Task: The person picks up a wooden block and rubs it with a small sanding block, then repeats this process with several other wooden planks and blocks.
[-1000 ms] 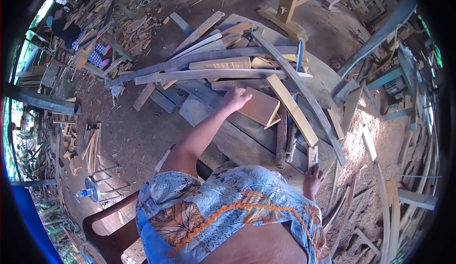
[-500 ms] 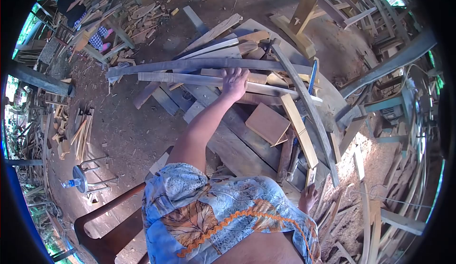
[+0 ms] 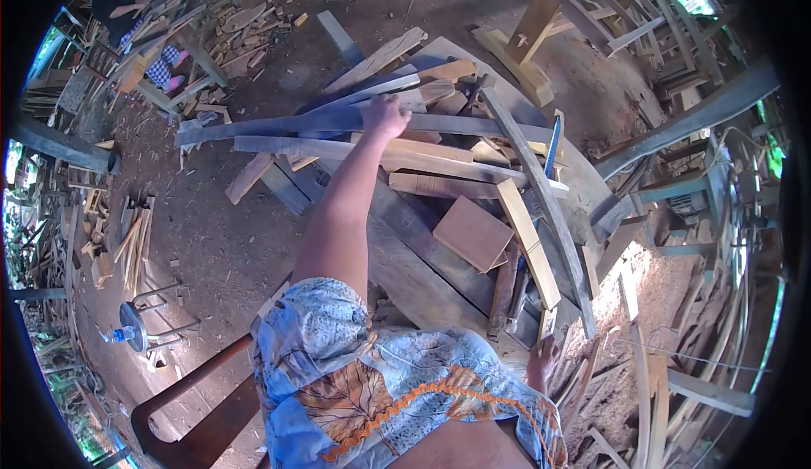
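My left hand (image 3: pixel 387 118) reaches over the wood pile, its fingers curled round a long, slightly curved grey plank (image 3: pixel 279 127). Just below that plank lies a second long, narrow board (image 3: pixel 296 147). Close to my body, my right hand (image 3: pixel 543 361) rests at the near end of a short pale wood piece (image 3: pixel 547 324), fingers partly stretched and small in view. A flat brown wooden block (image 3: pixel 473 233) and a pale notched strip (image 3: pixel 530 241) lie between my hands. Another long grey strip (image 3: pixel 541 199) slants across the pile's right side.
A blue-edged saw-like blade (image 3: pixel 553 144) stands among the boards. At left are a metal stool (image 3: pixel 135 327) with a plastic bottle (image 3: pixel 118 334) and a brown chair (image 3: pixel 203 410). Another person (image 3: pixel 118 17) sits at the upper left. Sawdust (image 3: pixel 667 292) and offcuts cover the right side.
My left hand has moved up and left, from the lower narrow board to the curved grey plank, and its fingers have curled. My right hand stays near the short wood piece.
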Motion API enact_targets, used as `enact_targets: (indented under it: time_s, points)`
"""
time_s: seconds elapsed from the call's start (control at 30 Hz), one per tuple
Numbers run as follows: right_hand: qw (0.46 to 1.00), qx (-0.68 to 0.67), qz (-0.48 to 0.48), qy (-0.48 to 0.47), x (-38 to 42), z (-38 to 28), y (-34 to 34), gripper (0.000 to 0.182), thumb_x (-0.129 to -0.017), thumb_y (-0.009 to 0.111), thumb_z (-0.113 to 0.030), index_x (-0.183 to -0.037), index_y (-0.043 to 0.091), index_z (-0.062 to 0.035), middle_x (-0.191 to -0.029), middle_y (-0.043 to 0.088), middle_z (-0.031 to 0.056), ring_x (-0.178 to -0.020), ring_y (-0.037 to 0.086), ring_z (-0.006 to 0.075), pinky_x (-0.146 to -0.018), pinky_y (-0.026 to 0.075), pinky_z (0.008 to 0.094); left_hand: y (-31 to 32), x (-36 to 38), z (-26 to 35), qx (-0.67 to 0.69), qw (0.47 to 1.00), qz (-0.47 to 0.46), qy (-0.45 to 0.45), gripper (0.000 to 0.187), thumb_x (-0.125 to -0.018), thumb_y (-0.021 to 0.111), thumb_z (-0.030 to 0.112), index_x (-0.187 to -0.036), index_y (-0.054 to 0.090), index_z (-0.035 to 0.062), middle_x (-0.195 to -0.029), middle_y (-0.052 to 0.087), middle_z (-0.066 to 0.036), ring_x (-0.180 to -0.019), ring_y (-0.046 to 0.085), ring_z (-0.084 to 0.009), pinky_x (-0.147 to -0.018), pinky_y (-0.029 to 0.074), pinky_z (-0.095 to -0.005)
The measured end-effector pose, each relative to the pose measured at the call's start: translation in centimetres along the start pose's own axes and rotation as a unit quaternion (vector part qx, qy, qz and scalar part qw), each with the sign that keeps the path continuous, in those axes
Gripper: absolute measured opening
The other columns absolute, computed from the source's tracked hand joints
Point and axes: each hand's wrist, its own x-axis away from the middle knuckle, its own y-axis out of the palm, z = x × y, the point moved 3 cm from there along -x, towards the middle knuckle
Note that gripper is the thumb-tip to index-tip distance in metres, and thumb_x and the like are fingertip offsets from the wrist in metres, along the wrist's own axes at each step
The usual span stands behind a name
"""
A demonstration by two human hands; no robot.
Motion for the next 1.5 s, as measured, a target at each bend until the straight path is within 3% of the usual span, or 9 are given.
enact_targets:
  time_s: [0.33,0.43,0.57,0.7,0.87,1.07,1.2,1.23,1.5]
  points:
    - [1.0,-0.008,0.005,-0.002,0.3,-0.5,-0.5,0.064,-0.085,0.063,-0.026,-0.145,0.041,-0.0157,-0.124,0.048,0.0168,-0.113,0.046,0.0393,-0.099,0.037,0.0504,-3.9,-2.3,1.3,-0.108,0.971,-0.159,-0.142,0.087,-0.077,0.066,0.064,-0.145,0.042,0.0166,-0.155,0.032,-0.009,-0.143,0.03,-0.0287,-0.11,0.027,-0.0633]
    - [0.999,-0.002,0.024,-0.028,0.0,0.1,0.1,0.063,-0.085,0.064,-0.025,-0.143,0.042,-0.0148,-0.122,0.049,0.0175,-0.113,0.046,0.0393,-0.098,0.037,0.0511,-2.0,-3.6,1.1,-0.089,0.982,-0.114,-0.124,0.086,-0.071,0.07,0.067,-0.137,0.053,0.0151,-0.148,0.044,-0.008,-0.137,0.039,-0.0279,-0.111,0.034,-0.049]
    - [0.999,-0.004,0.037,-0.038,0.0,0.4,0.2,0.063,-0.084,0.065,-0.024,-0.142,0.042,-0.0142,-0.119,0.05,0.0183,-0.112,0.047,0.0399,-0.097,0.037,0.0516,-1.6,-5.0,3.5,-0.115,0.988,-0.084,-0.061,0.078,-0.066,0.076,0.065,-0.124,0.064,0.0138,-0.131,0.06,-0.002,-0.126,0.048,-0.024,-0.098,0.044,-0.0423]
    - [1.0,-0.013,0.01,-0.014,0.2,-0.7,-0.7,0.064,-0.084,0.065,-0.024,-0.142,0.041,-0.014,-0.119,0.049,0.0185,-0.112,0.047,0.0402,-0.097,0.037,0.0522,-0.9,-6.5,6.2,-0.093,0.99,-0.091,-0.053,0.073,-0.065,0.078,0.059,-0.119,0.066,0.0122,-0.128,0.062,-0.004,-0.123,0.05,-0.0241,-0.098,0.043,-0.0442]
    - [1.0,-0.009,0.017,-0.025,0.1,-0.5,-0.5,0.064,-0.083,0.067,-0.023,-0.141,0.042,-0.0108,-0.118,0.05,0.0176,-0.111,0.047,0.04,-0.099,0.037,0.0516,3.2,-9.1,7.8,-0.219,0.973,-0.054,-0.039,0.04,-0.075,0.071,0.031,-0.11,0.069,0.0115,-0.112,0.068,-0.007,-0.116,0.053,-0.0231,-0.084,0.045,-0.052]
    - [0.999,-0.017,0.018,-0.029,0.0,-0.6,-0.8,0.065,-0.082,0.068,-0.021,-0.141,0.044,-0.008,-0.113,0.052,0.0164,-0.109,0.048,0.0387,-0.099,0.037,0.0505,2.2,-9.6,7.3,-0.156,0.988,0.02,-0.011,0.027,-0.075,0.07,0.025,-0.1,0.07,0.0138,-0.102,0.07,-0.005,-0.101,0.062,-0.0239,-0.079,0.045,-0.0488]
    - [0.999,-0.042,-0.011,-0.017,0.0,-0.7,-1.2,0.065,-0.082,0.068,-0.019,-0.142,0.044,-0.0081,-0.113,0.053,0.0156,-0.109,0.048,0.0379,-0.098,0.038,0.05,0.0,-10.4,6.9,-0.026,0.996,0.083,0.016,0.041,-0.076,0.071,0.022,-0.114,0.062,0.0104,-0.109,0.067,-0.01,-0.105,0.064,-0.0284,-0.085,0.048,-0.0505]
    - [0.999,-0.024,0.005,-0.027,0.0,-0.7,-1.2,0.065,-0.082,0.068,-0.018,-0.142,0.044,-0.0085,-0.114,0.053,0.0153,-0.11,0.048,0.0376,-0.097,0.038,0.0498,-2.4,-9.7,7.7,-0.001,0.999,0.04,0.018,0.051,-0.075,0.073,0.025,-0.119,0.056,0.0076,-0.115,0.064,-0.013,-0.108,0.063,-0.0315,-0.091,0.049,-0.0471]
    - [0.999,-0.022,0.01,-0.046,-0.2,0.7,-0.1,0.067,-0.084,0.068,-0.022,-0.145,0.042,-0.0112,-0.12,0.053,0.0163,-0.109,0.05,0.0401,-0.097,0.038,0.0499,-10.6,-8.3,10.3,0.027,0.983,0.156,0.089,0.058,-0.071,0.077,0.035,-0.117,0.058,0.0064,-0.113,0.063,-0.015,-0.104,0.064,-0.0325,-0.09,0.05,-0.0447]
